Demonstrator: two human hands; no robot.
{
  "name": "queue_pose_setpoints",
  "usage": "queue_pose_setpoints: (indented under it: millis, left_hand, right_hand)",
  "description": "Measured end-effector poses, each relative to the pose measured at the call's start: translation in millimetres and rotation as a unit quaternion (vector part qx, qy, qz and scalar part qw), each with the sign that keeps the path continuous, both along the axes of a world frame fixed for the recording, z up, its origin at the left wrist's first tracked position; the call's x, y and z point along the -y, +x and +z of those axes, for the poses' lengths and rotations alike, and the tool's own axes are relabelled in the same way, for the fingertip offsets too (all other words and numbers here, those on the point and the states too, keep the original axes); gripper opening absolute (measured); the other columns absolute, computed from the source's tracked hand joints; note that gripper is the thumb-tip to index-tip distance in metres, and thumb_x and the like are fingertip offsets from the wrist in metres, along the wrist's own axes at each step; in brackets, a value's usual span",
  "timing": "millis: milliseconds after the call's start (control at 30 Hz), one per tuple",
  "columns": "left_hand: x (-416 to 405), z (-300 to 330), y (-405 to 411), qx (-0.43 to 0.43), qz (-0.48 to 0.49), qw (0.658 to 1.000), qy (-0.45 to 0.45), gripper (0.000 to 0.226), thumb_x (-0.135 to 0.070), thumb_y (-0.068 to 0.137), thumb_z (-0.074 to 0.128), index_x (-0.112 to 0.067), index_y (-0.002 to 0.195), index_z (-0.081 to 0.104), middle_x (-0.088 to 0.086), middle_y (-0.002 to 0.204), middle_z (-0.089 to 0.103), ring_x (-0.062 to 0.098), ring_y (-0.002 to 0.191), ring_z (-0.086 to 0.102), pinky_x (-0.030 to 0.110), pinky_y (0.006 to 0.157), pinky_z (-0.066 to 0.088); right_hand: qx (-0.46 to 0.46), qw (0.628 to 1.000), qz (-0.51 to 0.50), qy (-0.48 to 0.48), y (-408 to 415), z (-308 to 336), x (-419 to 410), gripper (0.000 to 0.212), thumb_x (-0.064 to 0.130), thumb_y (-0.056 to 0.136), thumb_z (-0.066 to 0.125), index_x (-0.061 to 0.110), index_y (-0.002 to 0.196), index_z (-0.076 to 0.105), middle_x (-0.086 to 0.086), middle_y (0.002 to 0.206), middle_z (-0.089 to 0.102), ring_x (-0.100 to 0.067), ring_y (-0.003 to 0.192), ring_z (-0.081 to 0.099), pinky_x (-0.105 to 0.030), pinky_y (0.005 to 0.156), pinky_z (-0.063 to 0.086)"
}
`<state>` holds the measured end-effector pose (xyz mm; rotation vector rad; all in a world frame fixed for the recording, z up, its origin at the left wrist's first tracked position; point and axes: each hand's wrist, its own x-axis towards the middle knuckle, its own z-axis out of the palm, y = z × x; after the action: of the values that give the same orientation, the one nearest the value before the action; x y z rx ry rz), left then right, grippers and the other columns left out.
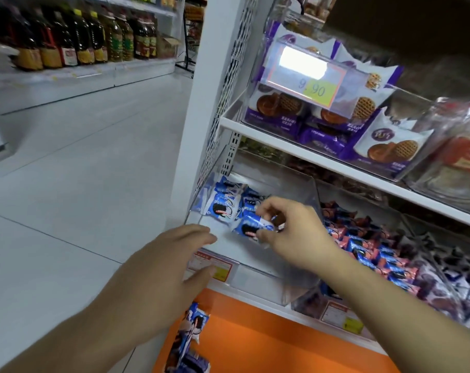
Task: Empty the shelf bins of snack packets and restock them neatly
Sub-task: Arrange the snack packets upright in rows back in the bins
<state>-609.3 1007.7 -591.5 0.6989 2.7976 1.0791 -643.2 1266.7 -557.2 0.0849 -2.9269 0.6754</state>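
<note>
Nearest, blue snack packets (187, 343) hang below the orange shelf front (269, 340). Left hand (172, 262), fingers straight, hovers at the clear bin (255, 261) front edge; right hand (290, 232) pinches a blue packet (248, 226) inside. Above, a price tag (306, 76) reads 9.90. Oil bottles (75, 36) stand across the pale tiled floor (94, 157).

The price card (306, 74) on the upper bin of purple waffle packs (279, 103) reads "9.90" on its yellow patch. Print on the packets and on the lower shelf tags (211, 262) is too blurred to read.
</note>
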Motion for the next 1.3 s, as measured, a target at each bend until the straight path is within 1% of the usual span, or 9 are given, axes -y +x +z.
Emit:
queue_pose_setpoints:
  millis: [67,200,367,600,733,900,1000,1167,1300]
  left_hand:
    - [0.4,-7.7,-1.8,0.009,-0.037,0.999,-0.033,0.058,-0.055,0.101,0.052,-0.058,0.152,0.026,-0.043,0.156,0.013,-0.020,0.140,0.012,0.011,0.116,0.012]
    - [2.0,-26.7,-12.1,-0.004,-0.072,0.996,-0.057,0.062,-0.072,0.095,0.043,-0.063,0.152,0.020,-0.041,0.160,0.008,-0.017,0.148,-0.004,0.026,0.128,0.010]
    - [5.4,-51.9,-26.7,-0.031,-0.080,0.995,-0.060,0.054,-0.084,0.082,0.029,-0.087,0.130,0.006,-0.048,0.154,0.018,-0.020,0.148,0.004,0.035,0.125,0.030]
    - [4.7,-55.5,-28.5,-0.039,-0.080,0.995,-0.040,0.056,-0.082,0.083,0.032,-0.089,0.129,0.002,-0.042,0.159,0.019,-0.015,0.150,0.007,0.039,0.124,0.031]
    - [10.4,-46.7,-25.9,-0.043,-0.075,0.996,-0.001,0.064,-0.071,0.084,0.050,-0.080,0.140,0.021,-0.043,0.157,0.027,-0.009,0.148,0.028,0.045,0.119,0.040]
    - [16.0,-19.1,-8.6,-0.043,-0.085,0.995,0.030,0.037,-0.049,0.089,0.073,-0.056,0.124,0.064,-0.039,0.122,0.059,-0.027,0.110,0.047,0.005,0.093,0.042]
    - [19.3,-31.3,-5.4,0.037,-0.113,0.992,-0.048,0.037,-0.046,0.088,0.076,-0.053,0.123,0.064,-0.038,0.110,0.057,-0.032,0.101,0.043,0.003,0.082,0.040]
    - [18.8,-69.5,2.0,0.143,-0.126,0.972,-0.137,0.054,-0.040,0.085,0.082,-0.045,0.133,0.058,-0.020,0.123,0.061,-0.001,0.101,0.060,0.023,0.087,0.054]
    - [21.0,-92.6,8.3,0.217,-0.126,0.942,-0.223,0.101,-0.038,0.085,0.083,-0.053,0.159,0.016,-0.014,0.161,0.034,0.008,0.123,0.049,0.024,0.103,0.046]
  right_hand:
    - [0.009,0.999,-0.034,0.030,-22.2,-12.1,-11.7,0.026,0.011,0.078,0.083,0.026,0.094,0.068,0.011,0.085,0.069,-0.005,0.074,0.061,-0.009,0.064,0.043]
    - [0.032,0.993,-0.052,0.101,-59.6,-40.3,-17.1,0.025,0.012,0.079,0.075,0.030,0.091,0.062,0.009,0.092,0.067,-0.018,0.087,0.064,-0.032,0.076,0.056]
    - [0.023,0.986,-0.065,0.151,-78.7,-59.7,-14.2,0.025,0.012,0.080,0.070,0.031,0.096,0.065,0.001,0.102,0.065,-0.027,0.095,0.063,-0.038,0.079,0.058]
    - [-0.016,0.977,-0.081,0.199,-84.4,-72.4,-9.3,0.034,0.013,0.084,0.072,0.027,0.114,0.072,-0.004,0.116,0.060,-0.030,0.112,0.051,-0.036,0.085,0.052]
    - [-0.015,0.980,-0.079,0.185,-77.7,-70.7,-10.4,0.044,0.020,0.084,0.073,0.027,0.127,0.068,-0.008,0.119,0.059,-0.033,0.114,0.051,-0.037,0.088,0.051]
    - [-0.121,0.989,0.016,0.083,-36.8,-39.0,0.4,0.043,0.018,0.086,0.077,0.024,0.128,0.068,0.000,0.118,0.058,-0.026,0.115,0.056,-0.035,0.098,0.048]
    - [-0.164,0.978,0.130,-0.011,31.0,-13.9,22.0,0.033,0.009,0.089,0.077,0.016,0.121,0.071,-0.001,0.117,0.060,-0.018,0.111,0.060,-0.027,0.093,0.048]
    - [-0.002,0.980,0.185,-0.072,111.5,-71.7,42.0,0.027,0.010,0.091,0.075,0.020,0.116,0.071,0.006,0.107,0.064,-0.008,0.097,0.061,-0.012,0.080,0.042]
    - [0.177,0.979,0.091,-0.046,112.1,-180.0,40.3,0.040,0.016,0.094,0.071,0.024,0.133,0.065,0.002,0.116,0.062,-0.010,0.101,0.058,-0.017,0.082,0.045]
